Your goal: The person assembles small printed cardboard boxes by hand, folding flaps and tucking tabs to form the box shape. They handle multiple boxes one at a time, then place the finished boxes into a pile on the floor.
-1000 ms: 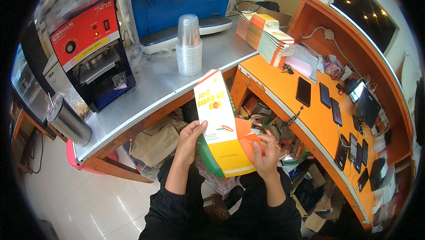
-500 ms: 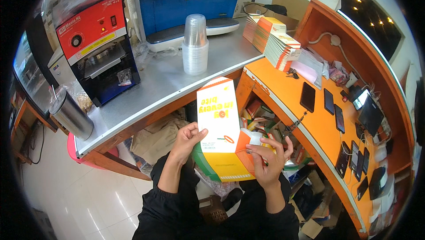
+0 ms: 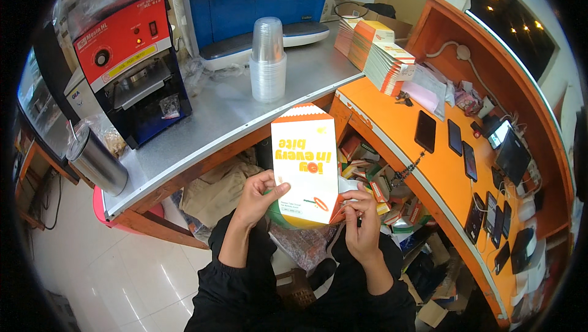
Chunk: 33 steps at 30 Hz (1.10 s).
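A: Where's the carton at?

B: Held up w/ both hands over the lap, in front of the table edge. Left hand pinches its lower left edge, thumb on the front; right hand grips the lower right corner, fingers curled round it.

A: How far along?

B: Looks partly formed, I'd say. Body reads as a flat-faced sleeve, scalloped orange top edge not closed. Bottom end is hidden behind the hands, can't tell if it's tucked.

A: Material?

B: Thin printed card, white face, orange sides, smooth w/ a slight sheen.

A: Around it?

B: More flat cartons stacked on edge at the table's far right. Nested clear plastic cups, ribbed. Table top is brushed metal on a wood frame. Steel tumbler at left.
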Available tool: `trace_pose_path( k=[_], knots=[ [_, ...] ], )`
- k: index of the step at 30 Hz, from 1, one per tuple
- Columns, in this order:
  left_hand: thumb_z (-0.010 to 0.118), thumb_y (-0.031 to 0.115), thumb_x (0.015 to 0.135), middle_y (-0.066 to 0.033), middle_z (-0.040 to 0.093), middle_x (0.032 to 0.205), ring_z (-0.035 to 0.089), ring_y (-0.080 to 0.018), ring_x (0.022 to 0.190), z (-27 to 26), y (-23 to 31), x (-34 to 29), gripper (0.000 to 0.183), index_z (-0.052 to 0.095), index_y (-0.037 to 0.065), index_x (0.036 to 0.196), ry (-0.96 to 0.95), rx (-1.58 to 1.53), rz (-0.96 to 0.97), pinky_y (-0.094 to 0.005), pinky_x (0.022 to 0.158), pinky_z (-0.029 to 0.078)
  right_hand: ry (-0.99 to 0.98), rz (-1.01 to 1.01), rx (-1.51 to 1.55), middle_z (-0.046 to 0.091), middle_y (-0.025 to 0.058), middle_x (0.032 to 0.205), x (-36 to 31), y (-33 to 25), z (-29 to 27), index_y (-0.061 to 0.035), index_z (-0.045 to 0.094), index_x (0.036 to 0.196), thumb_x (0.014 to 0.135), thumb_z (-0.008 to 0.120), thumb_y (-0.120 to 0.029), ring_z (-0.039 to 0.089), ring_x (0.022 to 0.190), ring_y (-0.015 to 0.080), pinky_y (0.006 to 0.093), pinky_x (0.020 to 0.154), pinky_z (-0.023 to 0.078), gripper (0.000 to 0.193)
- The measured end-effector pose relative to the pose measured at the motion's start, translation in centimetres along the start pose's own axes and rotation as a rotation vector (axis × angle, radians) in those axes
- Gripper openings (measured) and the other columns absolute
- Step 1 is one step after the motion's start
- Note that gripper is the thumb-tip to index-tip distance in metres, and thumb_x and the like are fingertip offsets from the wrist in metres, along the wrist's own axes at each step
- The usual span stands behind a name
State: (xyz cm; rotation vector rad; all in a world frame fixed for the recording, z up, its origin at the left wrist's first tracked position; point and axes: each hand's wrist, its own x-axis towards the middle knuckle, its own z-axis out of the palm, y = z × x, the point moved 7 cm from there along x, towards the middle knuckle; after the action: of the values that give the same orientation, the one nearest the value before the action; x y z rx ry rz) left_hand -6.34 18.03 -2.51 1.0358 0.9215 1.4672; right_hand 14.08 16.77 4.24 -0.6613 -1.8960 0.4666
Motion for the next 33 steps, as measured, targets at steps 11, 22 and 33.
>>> trace_pose_path(
  k=[11,22,33],
  knots=[
    [0.064,0.011,0.084,-0.0081,0.067,0.087,0.061,-0.0088,0.076,0.8,-0.1,-0.1,0.017,0.061,-0.002,0.096,-0.007,-0.051,0.013,-0.0218,0.071,0.048,0.045,0.178,0.275,0.052,0.0135,0.101,-1.0,1.6,0.5,-0.0014,0.044,0.093,0.089,0.047,0.002,0.054,0.098,0.0205,0.0326,0.092,0.04,0.006],
    [0.062,0.012,0.086,-0.0074,0.068,0.088,0.062,-0.0075,0.077,2.5,-1.3,-0.2,0.019,0.061,-0.002,0.099,-0.143,-0.059,-0.196,-0.0209,0.071,0.049,-0.141,0.482,0.813,0.054,0.0088,0.096,-0.6,3.5,-0.3,-0.0035,0.038,0.104,0.089,0.054,-0.004,0.052,0.092,0.0123,0.0261,0.082,0.041,0.022],
    [0.062,0.014,0.087,-0.0044,0.067,0.086,0.06,-0.0055,0.074,4.0,-1.9,-0.4,0.02,0.06,-0.001,0.099,-0.253,-0.068,-0.263,-0.0198,0.068,0.047,0.308,0.525,0.501,0.057,0.0083,0.093,-0.6,7.0,-3.4,-0.0017,0.042,0.105,0.089,0.052,-0.002,0.054,0.088,0.0128,0.0273,0.082,0.042,0.019]
  ],
)
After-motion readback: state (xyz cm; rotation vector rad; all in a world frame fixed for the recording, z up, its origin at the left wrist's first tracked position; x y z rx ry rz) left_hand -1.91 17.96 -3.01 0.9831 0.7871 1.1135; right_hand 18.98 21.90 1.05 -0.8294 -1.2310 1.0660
